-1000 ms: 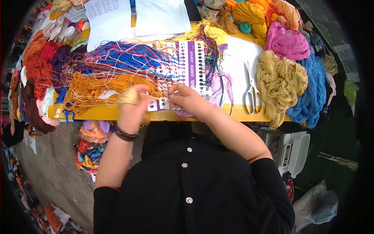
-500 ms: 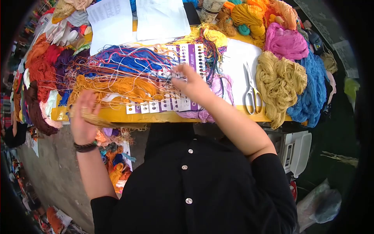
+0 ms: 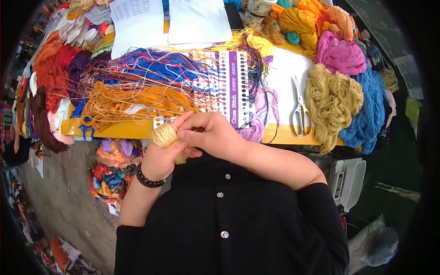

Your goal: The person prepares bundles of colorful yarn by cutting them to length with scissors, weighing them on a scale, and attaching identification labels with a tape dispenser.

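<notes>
Pale yellow thread bundle (image 3: 164, 135): clasped in the left hand (image 3: 159, 161), one end bulging beyond the thumb, the other showing below it. Long axis appears slanted, from far left down towards the body on the right (middle section hidden by fingers). Right hand (image 3: 216, 136): thumb and forefinger pressed together beside the bundle; any strand between them cannot be made out. Orange thread (image 3: 98, 107) lies beyond the left hand; scissors (image 3: 300, 112), right of the right hand.
</notes>
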Motion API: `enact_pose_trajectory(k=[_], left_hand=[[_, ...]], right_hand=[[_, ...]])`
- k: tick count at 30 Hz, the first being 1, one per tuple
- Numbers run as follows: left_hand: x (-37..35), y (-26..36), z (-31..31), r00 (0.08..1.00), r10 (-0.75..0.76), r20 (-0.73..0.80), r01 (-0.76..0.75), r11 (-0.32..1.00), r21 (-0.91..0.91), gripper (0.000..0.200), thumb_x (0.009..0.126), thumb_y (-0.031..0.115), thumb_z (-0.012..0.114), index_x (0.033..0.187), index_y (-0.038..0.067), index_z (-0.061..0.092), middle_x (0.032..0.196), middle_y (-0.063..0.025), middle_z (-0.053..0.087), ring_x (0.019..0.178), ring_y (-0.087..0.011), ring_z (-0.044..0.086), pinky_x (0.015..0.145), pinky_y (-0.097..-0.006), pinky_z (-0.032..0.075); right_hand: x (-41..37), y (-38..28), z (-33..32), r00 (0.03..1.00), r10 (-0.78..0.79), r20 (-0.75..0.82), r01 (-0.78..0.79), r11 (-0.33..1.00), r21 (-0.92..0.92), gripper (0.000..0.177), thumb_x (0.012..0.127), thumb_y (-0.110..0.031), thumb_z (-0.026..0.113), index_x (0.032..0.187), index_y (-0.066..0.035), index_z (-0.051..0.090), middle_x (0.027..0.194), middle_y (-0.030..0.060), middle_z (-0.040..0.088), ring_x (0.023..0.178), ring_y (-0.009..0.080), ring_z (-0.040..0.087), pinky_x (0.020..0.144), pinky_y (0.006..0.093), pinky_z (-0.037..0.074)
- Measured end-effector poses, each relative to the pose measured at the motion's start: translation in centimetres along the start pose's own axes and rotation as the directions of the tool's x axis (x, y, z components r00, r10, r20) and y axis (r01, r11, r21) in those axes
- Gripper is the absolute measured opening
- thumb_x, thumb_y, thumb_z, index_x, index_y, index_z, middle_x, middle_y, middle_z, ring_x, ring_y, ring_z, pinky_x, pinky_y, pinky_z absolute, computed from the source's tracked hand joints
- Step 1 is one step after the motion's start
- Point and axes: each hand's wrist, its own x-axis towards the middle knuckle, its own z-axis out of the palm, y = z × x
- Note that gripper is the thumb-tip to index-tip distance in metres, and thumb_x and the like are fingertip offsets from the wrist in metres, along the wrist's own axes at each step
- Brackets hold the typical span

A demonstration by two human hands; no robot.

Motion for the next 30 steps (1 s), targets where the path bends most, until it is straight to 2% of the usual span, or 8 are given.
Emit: enact_pose_trajectory(k=[6, 9, 10, 12, 14, 19, 23, 30], left_hand=[[-1.1, -0.9, -3.0, 0.997, 0.062, 0.038, -0.056, 0.986, -0.160, 0.047, 0.092, 0.010, 0.049, 0.136, -0.001, 0.037, 0.110, -0.0159, 0.063, 0.093, -0.0216, 0.063, 0.078, -0.0344, 0.054], [-2.6, 0.4, -5.8, 0.967, 0.130, -0.221, -0.174, 0.966, -0.193, 0.041, 0.093, 0.012, 0.048, 0.133, 0.000, 0.042, 0.101, -0.0129, 0.067, 0.066, -0.0105, 0.060, 0.060, -0.0251, 0.050], [-3.2, 1.0, -7.5, 0.960, 0.130, -0.249, -0.185, 0.959, -0.215, 0.040, 0.093, 0.012, 0.047, 0.131, 0.000, 0.044, 0.099, -0.0114, 0.067, 0.058, -0.0067, 0.052, 0.053, -0.0214, 0.043], [-3.3, 1.7, -8.4, 0.939, 0.131, -0.318, -0.187, 0.971, -0.151, 0.037, 0.093, 0.012, 0.046, 0.128, 0.000, 0.046, 0.096, -0.0089, 0.067, 0.047, -0.0012, 0.039, 0.043, -0.0169, 0.030], [-2.4, 1.4, -7.9, 0.949, 0.107, -0.296, -0.112, 0.994, -0.001, 0.032, 0.094, 0.013, 0.045, 0.122, -0.001, 0.050, 0.095, -0.0094, 0.068, 0.043, -0.0006, 0.035, 0.039, -0.0156, 0.026], [3.1, -1.1, -0.8, 0.952, -0.274, -0.137, 0.296, 0.939, 0.175, 0.034, 0.094, 0.024, 0.048, 0.117, 0.000, 0.054, 0.108, -0.0113, 0.065, 0.058, -0.0083, 0.058, 0.041, -0.0168, 0.037], [5.4, -2.5, -0.8, 0.874, -0.436, -0.215, 0.455, 0.889, 0.049, 0.039, 0.093, 0.031, 0.048, 0.119, 0.003, 0.053, 0.113, -0.0092, 0.062, 0.079, -0.0136, 0.063, 0.052, -0.0197, 0.044], [6.7, -4.6, 1.5, 0.919, -0.231, -0.318, 0.274, 0.957, 0.095, 0.016, 0.086, 0.007, 0.057, 0.102, 0.006, 0.053, 0.086, -0.0012, 0.058, 0.077, -0.0096, 0.058, 0.061, -0.0222, 0.048]], right_hand=[[-3.8, -4.5, -3.8, 0.982, -0.127, -0.142, 0.179, 0.869, 0.461, 0.013, 0.089, -0.012, 0.054, 0.087, -0.001, 0.059, 0.092, 0.0085, 0.060, 0.087, 0.0206, 0.058, 0.089, 0.0357, 0.044], [-9.4, -9.7, -13.2, 0.767, -0.556, -0.321, 0.604, 0.794, 0.066, 0.020, 0.090, -0.015, 0.052, 0.072, -0.004, 0.053, 0.060, -0.0006, 0.039, 0.057, 0.0121, 0.047, 0.052, 0.0222, 0.037], [-10.8, -10.6, -14.9, 0.530, -0.696, -0.485, 0.685, 0.688, -0.239, 0.013, 0.088, -0.013, 0.056, 0.081, -0.002, 0.057, 0.066, 0.0002, 0.047, 0.060, 0.0090, 0.048, 0.055, 0.0210, 0.038], [-13.3, -12.6, -17.5, -0.116, -0.748, -0.653, 0.210, 0.624, -0.752, 0.017, 0.086, -0.009, 0.063, 0.099, 0.003, 0.066, 0.079, 0.0019, 0.063, 0.067, 0.0028, 0.051, 0.060, 0.0186, 0.041], [-13.9, -11.0, -17.4, 0.042, -0.878, -0.476, -0.221, 0.457, -0.862, 0.017, 0.089, -0.007, 0.058, 0.103, 0.003, 0.064, 0.097, 0.0074, 0.066, 0.088, 0.0091, 0.060, 0.077, 0.0200, 0.046], [-3.3, 1.6, -8.1, 0.893, -0.346, -0.289, 0.075, 0.747, -0.661, 0.018, 0.083, -0.019, 0.059, 0.089, -0.004, 0.068, 0.073, 0.0165, 0.064, 0.069, 0.0317, 0.063, 0.064, 0.0388, 0.048], [-0.4, 5.2, -7.4, 0.952, -0.095, -0.292, -0.114, 0.774, -0.622, 0.024, 0.084, -0.023, 0.055, 0.079, -0.004, 0.068, 0.070, 0.0118, 0.066, 0.066, 0.0285, 0.063, 0.063, 0.0371, 0.049], [-0.2, 4.7, -8.2, 0.940, 0.056, -0.337, -0.199, 0.891, -0.408, 0.026, 0.084, -0.022, 0.057, 0.077, 0.001, 0.066, 0.063, 0.0054, 0.063, 0.053, 0.0120, 0.057, 0.052, 0.0269, 0.046]])
